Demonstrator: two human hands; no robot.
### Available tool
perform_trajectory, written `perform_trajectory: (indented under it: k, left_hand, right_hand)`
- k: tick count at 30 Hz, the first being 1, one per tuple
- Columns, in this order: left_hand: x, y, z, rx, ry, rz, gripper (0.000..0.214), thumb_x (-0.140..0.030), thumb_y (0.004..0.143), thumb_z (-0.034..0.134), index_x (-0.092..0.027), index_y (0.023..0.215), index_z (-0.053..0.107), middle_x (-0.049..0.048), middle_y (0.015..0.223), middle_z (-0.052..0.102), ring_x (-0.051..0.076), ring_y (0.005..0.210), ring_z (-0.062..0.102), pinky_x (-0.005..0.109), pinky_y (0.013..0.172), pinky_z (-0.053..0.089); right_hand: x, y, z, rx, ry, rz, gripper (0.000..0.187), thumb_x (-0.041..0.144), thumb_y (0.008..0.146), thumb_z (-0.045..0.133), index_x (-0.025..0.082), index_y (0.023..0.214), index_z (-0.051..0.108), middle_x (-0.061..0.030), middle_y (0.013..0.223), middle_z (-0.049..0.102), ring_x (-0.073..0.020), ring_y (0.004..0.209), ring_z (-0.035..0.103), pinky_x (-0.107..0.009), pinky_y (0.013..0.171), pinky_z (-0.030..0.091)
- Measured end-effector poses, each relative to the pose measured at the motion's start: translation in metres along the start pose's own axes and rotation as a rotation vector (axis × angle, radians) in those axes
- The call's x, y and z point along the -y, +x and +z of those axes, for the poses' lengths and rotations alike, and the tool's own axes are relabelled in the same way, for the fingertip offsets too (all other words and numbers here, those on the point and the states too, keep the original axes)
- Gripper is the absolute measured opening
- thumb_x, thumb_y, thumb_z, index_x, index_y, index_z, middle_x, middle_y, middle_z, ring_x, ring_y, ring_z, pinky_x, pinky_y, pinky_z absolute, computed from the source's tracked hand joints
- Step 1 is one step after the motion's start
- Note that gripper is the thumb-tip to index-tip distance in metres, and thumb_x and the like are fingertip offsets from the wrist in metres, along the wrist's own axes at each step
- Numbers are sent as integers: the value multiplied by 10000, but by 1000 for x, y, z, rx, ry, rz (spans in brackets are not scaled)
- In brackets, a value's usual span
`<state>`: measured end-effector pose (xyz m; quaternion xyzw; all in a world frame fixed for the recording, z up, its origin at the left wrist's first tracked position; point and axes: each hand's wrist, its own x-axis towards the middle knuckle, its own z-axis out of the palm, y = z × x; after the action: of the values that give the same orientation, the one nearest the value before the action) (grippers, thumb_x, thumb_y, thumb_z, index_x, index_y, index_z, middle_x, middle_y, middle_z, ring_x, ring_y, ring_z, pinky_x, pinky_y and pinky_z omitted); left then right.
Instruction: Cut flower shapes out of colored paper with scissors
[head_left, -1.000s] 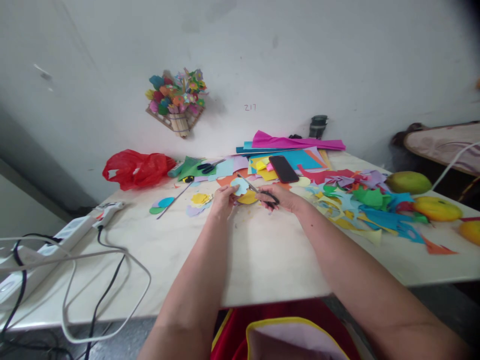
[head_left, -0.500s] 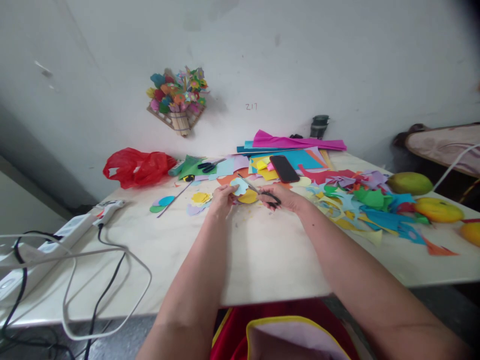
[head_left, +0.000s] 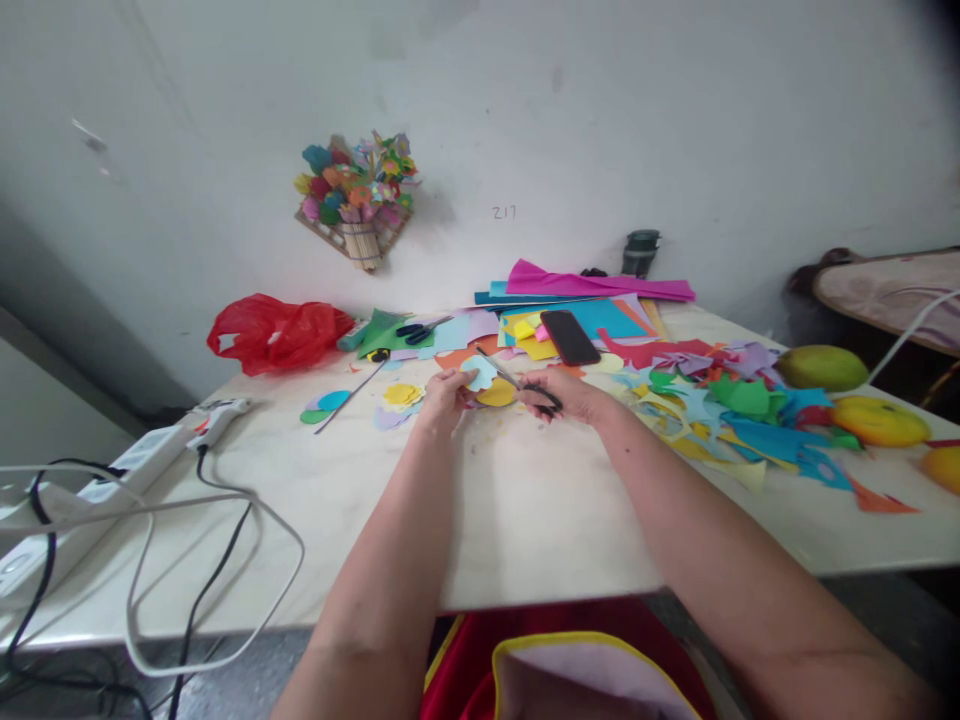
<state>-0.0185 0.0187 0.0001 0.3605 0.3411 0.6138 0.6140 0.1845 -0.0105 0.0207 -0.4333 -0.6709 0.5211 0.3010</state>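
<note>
Between the fingers of my left hand [head_left: 448, 393] is a light blue paper flower [head_left: 480, 374] with a scalloped edge. My right hand [head_left: 564, 392] is closed round the dark handles of a pair of scissors [head_left: 543, 397]. The blades point up and left and lie against the flower's right edge. A yellow paper circle [head_left: 496, 392] lies on the table just beneath them. To the left of my left hand sit yellow paper flowers [head_left: 403, 394] on lilac ones. Further left are a blue paper circle [head_left: 334, 401] and a green one.
A phone [head_left: 569, 338] rests on coloured paper sheets behind my hands. Paper scraps [head_left: 750, 425] and mangoes [head_left: 879, 420] spread over the right side. A second pair of scissors [head_left: 420, 330] and a red plastic bag [head_left: 274, 335] lie back left. Power strips with cables [head_left: 142, 460] occupy the left edge.
Hardly anything differs. Both hands, the light blue flower and the scissors keep the same place; the whole view has shifted very slightly.
</note>
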Motion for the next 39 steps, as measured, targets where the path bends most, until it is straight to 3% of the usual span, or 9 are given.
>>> perform_trajectory:
  k: [10,15,27,39]
  left_hand:
    - [-2,-2,1,21,0,-3,178,-120,534,797,-103,612,638,49,615,665,132,542,614,264,601,524]
    - [-3,-4,1,37,25,-13,160,-126,528,775,-109,581,625,45,550,635,132,485,589,237,497,482]
    - [-4,-1,-4,61,72,-65,167,-131,544,758,-131,627,614,59,593,676,174,555,653,254,528,527]
    - [-4,-1,-6,103,113,-49,129,-140,525,744,-116,578,629,56,546,651,123,443,565,218,428,417]
  right_hand:
    - [1,0,0,9,-18,1,223,306,764,700,159,724,538,39,485,567,-63,334,508,-143,275,242]
    - [1,0,-1,6,-23,8,231,304,759,706,161,709,532,40,476,565,-63,328,506,-143,268,238]
    - [-5,3,-7,45,-52,15,232,327,739,720,154,758,567,39,476,576,-67,326,500,-149,273,229]
    - [-9,5,-11,70,-41,25,204,331,759,688,146,781,605,39,449,566,-65,314,463,-158,290,274]
